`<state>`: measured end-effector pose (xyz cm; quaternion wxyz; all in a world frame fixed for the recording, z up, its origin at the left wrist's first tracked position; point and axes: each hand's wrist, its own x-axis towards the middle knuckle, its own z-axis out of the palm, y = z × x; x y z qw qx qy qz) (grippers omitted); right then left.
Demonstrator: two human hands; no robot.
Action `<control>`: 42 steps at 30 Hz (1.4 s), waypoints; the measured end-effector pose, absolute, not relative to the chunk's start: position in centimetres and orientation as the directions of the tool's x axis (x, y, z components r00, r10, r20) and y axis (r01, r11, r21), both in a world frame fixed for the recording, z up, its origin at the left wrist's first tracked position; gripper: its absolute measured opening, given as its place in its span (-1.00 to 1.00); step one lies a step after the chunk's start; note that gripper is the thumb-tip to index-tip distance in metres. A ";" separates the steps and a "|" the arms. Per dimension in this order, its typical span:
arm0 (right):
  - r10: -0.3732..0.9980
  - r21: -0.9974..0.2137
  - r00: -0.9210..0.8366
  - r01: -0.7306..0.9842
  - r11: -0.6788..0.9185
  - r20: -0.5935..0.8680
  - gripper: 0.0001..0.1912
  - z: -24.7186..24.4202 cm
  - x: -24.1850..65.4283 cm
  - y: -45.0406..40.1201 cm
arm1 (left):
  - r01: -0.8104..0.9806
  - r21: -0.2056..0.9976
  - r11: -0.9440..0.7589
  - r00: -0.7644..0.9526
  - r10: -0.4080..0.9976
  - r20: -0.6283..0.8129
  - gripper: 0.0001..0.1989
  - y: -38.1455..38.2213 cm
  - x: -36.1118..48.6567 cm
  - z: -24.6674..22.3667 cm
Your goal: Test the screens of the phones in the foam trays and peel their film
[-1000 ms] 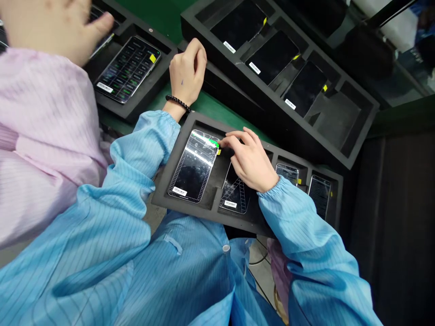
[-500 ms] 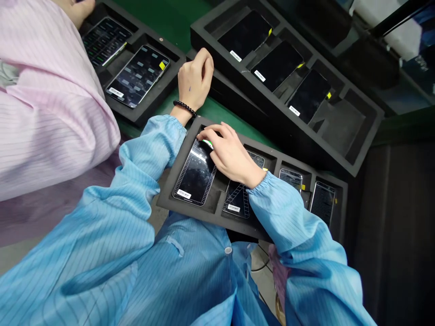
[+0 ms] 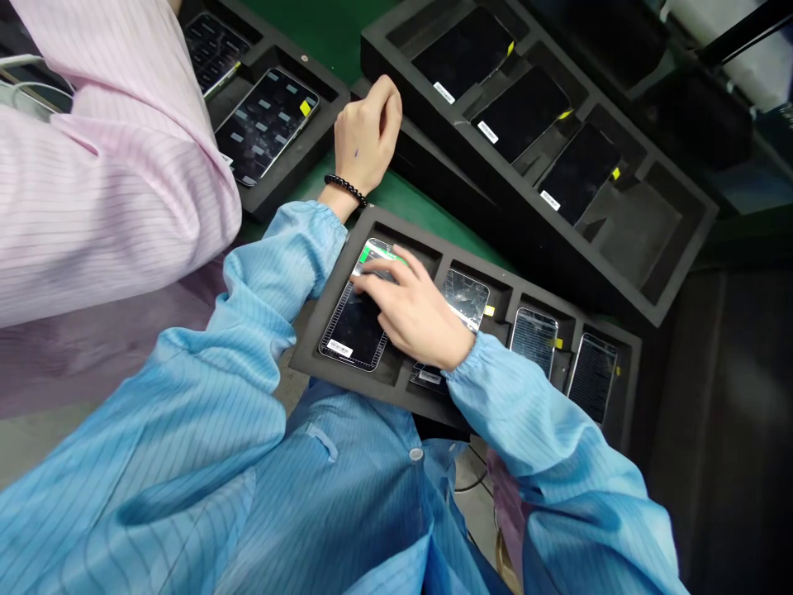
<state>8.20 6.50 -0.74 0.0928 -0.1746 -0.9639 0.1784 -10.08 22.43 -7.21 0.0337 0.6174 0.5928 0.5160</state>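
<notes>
Over the leftmost phone (image 3: 347, 326) in the near black foam tray (image 3: 405, 398), my right hand (image 3: 418, 310) is open, its spread fingertips at the upper screen. That screen shows a grid border and a green strip at its top; a white barcode label is near its bottom. Beneath my right hand and wrist, a second phone (image 3: 467, 296) is partly covered. My left hand (image 3: 370, 132), wearing a black bead bracelet, is curled closed by the corner of the neighbouring tray. No object shows in it, though its palm side is hidden.
Two more phones (image 3: 534, 337) lie on the near tray's right side. A larger black tray (image 3: 462, 136) behind holds three dark phones with yellow tabs. At left, a co-worker's pink sleeve (image 3: 154, 182) overlaps another tray (image 3: 338, 91) of lit phones. Green tabletop (image 3: 331, 37) shows between trays.
My right hand has shifted slightly down on the leftmost phone, uncovering more of its top edge and green strip. The co-worker's pink sleeve has moved right, and their hand is mostly out of view.
</notes>
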 end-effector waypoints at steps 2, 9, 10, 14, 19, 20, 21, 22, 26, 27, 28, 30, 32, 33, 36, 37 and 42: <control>0.312 -0.374 -0.940 0.241 0.895 0.140 -0.62 -0.9 8.1 4.5 | 0.693 0.657 -0.297 -0.231 0.772 0.593 -0.76 22.6 -10.2 -7.3; 0.215 -0.447 -0.967 0.133 0.885 0.137 -0.70 -0.9 7.7 -0.2 | 0.680 0.664 -0.311 -0.214 0.782 0.585 -0.73 22.7 -10.4 -7.5; 0.225 -0.500 -0.968 0.144 0.854 0.106 -0.68 -0.7 7.8 -0.1 | 0.678 0.664 -0.314 -0.213 0.781 0.587 -0.71 22.7 -10.4 -7.5; 0.253 -0.674 -0.967 0.172 0.719 0.024 -0.56 0.1 8.2 1.0 | 0.671 0.663 -0.331 -0.213 0.770 0.601 -0.61 22.9 -10.3 -7.8; 0.280 -0.672 -0.956 0.153 0.724 0.084 -0.51 0.3 8.3 1.7 | 0.656 0.659 -0.367 -0.197 0.760 0.619 -0.47 23.2 -10.5 -8.1; 0.273 -0.651 -0.958 0.148 0.744 0.094 -0.52 0.2 8.3 1.7 | 0.654 0.658 -0.373 -0.193 0.759 0.622 -0.45 23.3 -10.5 -8.1; 0.260 -0.626 -0.960 0.141 0.767 0.102 -0.54 0.0 8.2 1.6 | 0.653 0.657 -0.377 -0.192 0.757 0.625 -0.43 23.2 -10.5 -8.1; 0.247 -0.600 -0.963 0.134 0.789 0.110 -0.55 -0.2 8.1 1.5 | 0.653 0.656 -0.379 -0.191 0.756 0.627 -0.42 23.2 -10.5 -8.1; 0.227 -0.515 -0.965 0.129 0.847 0.132 -0.58 -0.9 7.8 1.2 | 0.660 0.654 -0.370 -0.197 0.754 0.626 -0.48 23.2 -10.4 -8.1; 0.234 -0.497 -0.963 0.138 0.857 0.137 -0.59 -0.9 7.8 1.2 | 0.662 0.654 -0.367 -0.200 0.754 0.626 -0.51 23.2 -10.4 -8.1; 0.241 -0.480 -0.960 0.146 0.865 0.142 -0.59 -1.0 7.7 1.2 | 0.664 0.654 -0.364 -0.202 0.755 0.624 -0.55 23.1 -10.4 -8.0; 0.239 -0.456 -0.958 0.144 0.878 0.158 -0.61 -1.1 7.7 1.2 | 0.669 0.653 -0.355 -0.204 0.757 0.621 -0.62 23.1 -10.4 -7.9; 0.209 -0.451 -0.963 0.112 0.886 0.171 -0.64 -1.1 7.7 1.1 | 0.677 0.649 -0.345 -0.204 0.760 0.617 -0.67 23.0 -10.3 -7.8; 0.190 -0.452 -0.966 0.092 0.887 0.177 -0.65 -1.2 7.7 1.1 | 0.682 0.648 -0.339 -0.203 0.763 0.614 -0.70 23.0 -10.3 -7.7; 0.174 -0.452 -0.968 0.075 0.889 0.181 -0.65 -1.2 7.8 1.3 | 0.694 0.643 -0.322 -0.201 0.771 0.604 -0.75 22.9 -10.2 -7.5; 0.187 -0.449 -0.966 0.091 0.889 0.176 -0.64 -1.2 7.8 1.4 | 0.697 0.644 -0.316 -0.202 0.775 0.599 -0.76 22.9 -10.2 -7.4; 0.209 -0.427 -0.958 0.108 0.898 0.198 -0.65 -0.9 8.1 1.7 | 0.702 0.648 -0.296 -0.203 0.789 0.580 -0.77 22.7 -10.0 -7.1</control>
